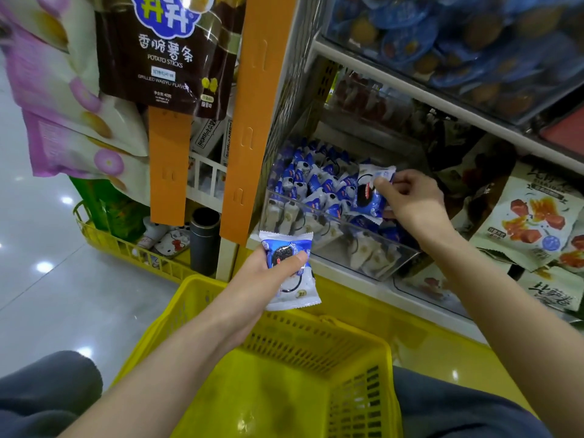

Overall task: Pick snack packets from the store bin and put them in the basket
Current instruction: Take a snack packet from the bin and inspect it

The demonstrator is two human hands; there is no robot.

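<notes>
**Two packets in hand, neither yet in the basket**

The packet in the left hand [289, 270] hangs just above the far rim of the yellow basket [319, 358], not over its middle. Let go there, it could strike the rim and drop between the basket and the shelf. It needs to come nearer the person first.

The second packet [369, 191] is held only by its upper end, part lifted from the heap in the clear bin [363, 245]. Its glossy wrapper looks slippery, so a light pinch may let it fall back. A careless pull could also drag neighbouring packets over the bin's low front wall.

The left hand [265, 273] reaches forward with the forearm low over the basket. Its thumb lies across the packet's face, with the fingers [292, 259] wrapped round it behind. The right hand [410, 200] reaches over the bin's front wall, wrist bent downward, its curled fingers clamped on the packet's edge.

No packet shows on the basket's visible floor.
</notes>
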